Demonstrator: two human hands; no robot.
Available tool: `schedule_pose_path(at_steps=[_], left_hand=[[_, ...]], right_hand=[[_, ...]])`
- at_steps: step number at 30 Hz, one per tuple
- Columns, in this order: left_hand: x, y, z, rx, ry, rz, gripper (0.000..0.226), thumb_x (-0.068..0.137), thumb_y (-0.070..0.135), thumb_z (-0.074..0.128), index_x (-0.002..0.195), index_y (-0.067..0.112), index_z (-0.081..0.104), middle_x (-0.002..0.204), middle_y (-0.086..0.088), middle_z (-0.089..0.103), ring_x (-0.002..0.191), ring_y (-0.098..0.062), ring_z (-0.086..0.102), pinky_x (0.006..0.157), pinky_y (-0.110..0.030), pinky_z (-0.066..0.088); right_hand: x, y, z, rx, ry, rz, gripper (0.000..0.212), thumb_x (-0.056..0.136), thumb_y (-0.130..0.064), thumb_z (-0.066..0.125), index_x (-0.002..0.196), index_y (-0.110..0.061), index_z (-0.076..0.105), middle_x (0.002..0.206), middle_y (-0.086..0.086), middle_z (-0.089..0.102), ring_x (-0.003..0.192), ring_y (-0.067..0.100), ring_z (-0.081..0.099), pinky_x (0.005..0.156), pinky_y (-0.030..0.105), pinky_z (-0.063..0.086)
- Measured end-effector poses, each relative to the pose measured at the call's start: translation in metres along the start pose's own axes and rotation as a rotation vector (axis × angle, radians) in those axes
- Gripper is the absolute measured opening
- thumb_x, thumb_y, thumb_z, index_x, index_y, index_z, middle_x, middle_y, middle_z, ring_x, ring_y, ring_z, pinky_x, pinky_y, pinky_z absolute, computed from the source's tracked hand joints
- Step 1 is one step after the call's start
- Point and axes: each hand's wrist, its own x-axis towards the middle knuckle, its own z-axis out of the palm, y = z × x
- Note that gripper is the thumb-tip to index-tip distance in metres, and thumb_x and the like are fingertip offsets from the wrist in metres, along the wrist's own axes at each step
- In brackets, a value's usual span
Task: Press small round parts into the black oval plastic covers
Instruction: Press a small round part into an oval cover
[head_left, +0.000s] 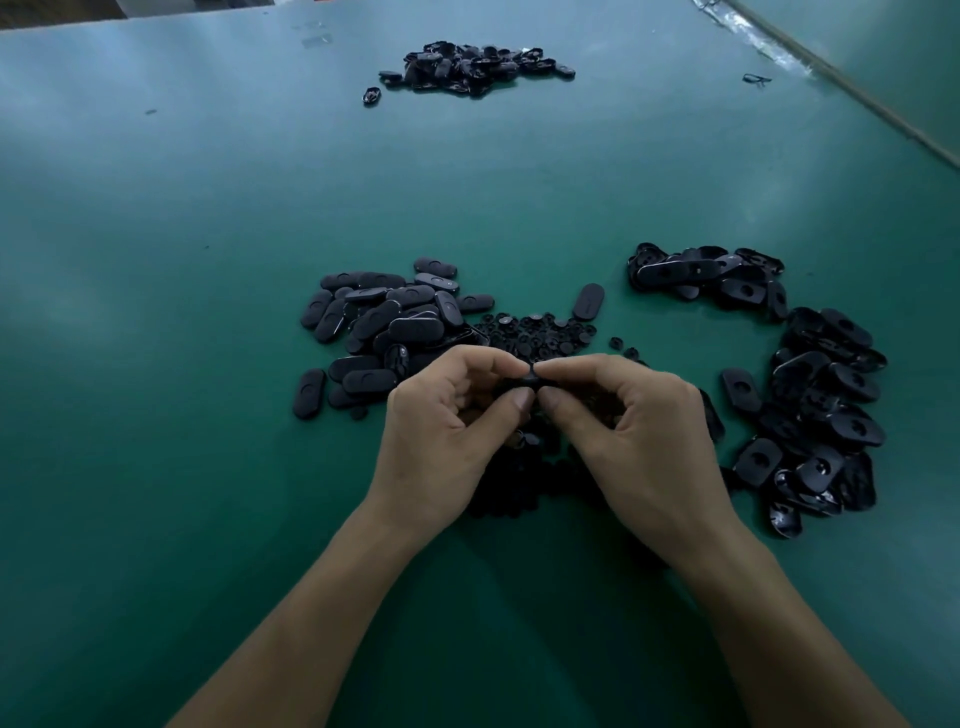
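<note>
Dull green matting covers the counter (156, 312), glossy under dim light, its far edge at twelve o'clock. At the centre the left hand (447, 415) and right hand (634, 426) meet, each grip clamped thumb-to-forefinger on one black oval cover (524, 385), probably to steady it while a part seats. The small round parts (535, 332) lie heaped just beyond, within easy reach. A ten o'clock pile (379, 322) and a three o'clock pile (821, 405) look sorted, done from undone; I cannot tell which is which. A far heap (467, 67) waits at twelve.
</note>
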Motion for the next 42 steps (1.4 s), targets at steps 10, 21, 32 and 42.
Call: schedule_pose_path(at_steps=[10,21,32,42], left_hand=[[0.002,-0.001,-0.002,-0.044,0.012,-0.031,0.024,0.079,0.009,0.077,0.096,0.026,0.073,0.085,0.005,0.077,0.076,-0.009,0.073,0.072,-0.021,0.058],[0.002,0.001,-0.004,-0.053,0.041,-0.023,0.028,0.074,0.007,0.082,0.092,0.027,0.076,0.084,0.006,0.077,0.077,-0.007,0.073,0.073,-0.018,0.057],[0.002,0.0,-0.005,-0.028,0.071,-0.01,0.025,0.072,0.004,0.083,0.083,0.025,0.076,0.073,0.002,0.075,0.065,-0.01,0.07,0.064,-0.021,0.057],[0.004,-0.003,-0.008,-0.228,0.181,-0.017,0.019,0.088,-0.006,0.068,0.094,0.011,0.072,0.075,-0.003,0.071,0.07,-0.018,0.07,0.064,-0.026,0.059]], right_hand=[[0.002,0.002,-0.004,0.143,-0.068,0.097,0.011,0.084,-0.011,0.077,0.09,-0.02,0.075,0.077,-0.014,0.074,0.068,0.0,0.069,0.062,0.01,0.051],[0.004,-0.001,-0.001,0.183,-0.059,0.13,0.015,0.083,-0.008,0.076,0.083,-0.023,0.072,0.072,-0.013,0.072,0.062,0.0,0.067,0.056,0.01,0.048],[0.005,0.004,-0.003,0.244,-0.105,0.144,0.016,0.083,-0.008,0.078,0.086,-0.023,0.075,0.075,-0.006,0.075,0.068,0.008,0.071,0.061,0.017,0.053],[0.009,0.019,-0.023,-0.53,0.134,0.207,0.033,0.096,-0.029,0.061,0.128,-0.02,0.065,0.13,0.004,0.059,0.122,0.023,0.047,0.101,0.034,0.035]])
